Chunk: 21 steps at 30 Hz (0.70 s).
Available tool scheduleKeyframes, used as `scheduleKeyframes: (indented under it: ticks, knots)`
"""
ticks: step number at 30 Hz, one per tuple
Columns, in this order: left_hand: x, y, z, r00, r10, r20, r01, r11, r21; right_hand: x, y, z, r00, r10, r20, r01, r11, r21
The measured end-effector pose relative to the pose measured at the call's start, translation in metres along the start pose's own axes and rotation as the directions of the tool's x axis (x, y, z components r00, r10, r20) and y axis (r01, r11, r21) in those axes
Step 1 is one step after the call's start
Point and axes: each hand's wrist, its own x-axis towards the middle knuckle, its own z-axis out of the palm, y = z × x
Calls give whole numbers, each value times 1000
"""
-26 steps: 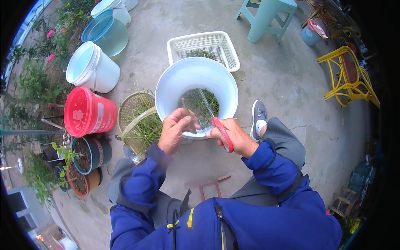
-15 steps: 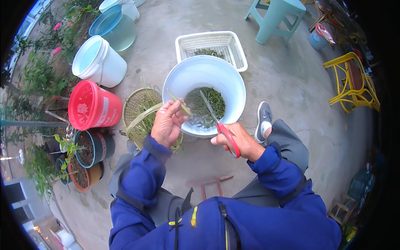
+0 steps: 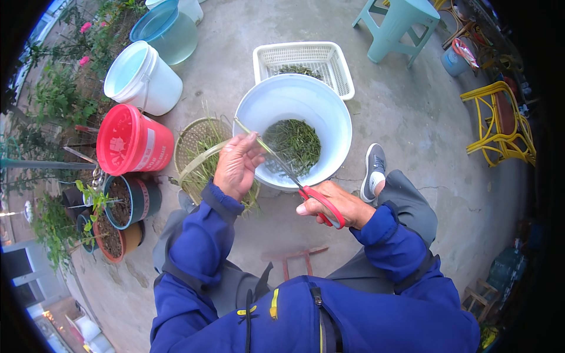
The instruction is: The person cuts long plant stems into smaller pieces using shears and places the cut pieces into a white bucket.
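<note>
Our left hand (image 3: 237, 165) pinches long green stalk (image 3: 253, 136) over white plastic basin (image 3: 259, 106); right hand (image 3: 335, 206) grips red-handled scissors (image 3: 306, 191), blades at stalk. We judge risk: blades near fingers, cuttings missing basin.

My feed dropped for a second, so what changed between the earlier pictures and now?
The left hand came off the white basin's rim toward the woven basket and now holds a green stalk. The right hand drew back with the red-handled scissors, blades at the stalk. Basin, basket and buckets stayed put.
</note>
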Motion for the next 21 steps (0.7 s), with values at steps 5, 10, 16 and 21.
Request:
scheduleKeyframes:
  ticks: [5, 10, 16, 21]
  knots:
    - [1, -3, 1, 1000, 5, 16, -6, 1000, 23, 4, 4, -2, 1000, -8, -14, 8, 1000, 10]
    - [1, -4, 1, 1000, 19, 9, -19, 999, 37, 4, 4, 0, 999, -20, -37, 20, 1000, 1]
    - [2, -8, 1, 1000, 20, 13, -21, 999, 51, 11, 12, 0, 995, -81, -56, 76, 993, -90]
    - [1, -9, 1, 1000, -1, 21, 0, 1000, 20, 10, 8, 0, 999, -36, -31, 36, 999, 8]
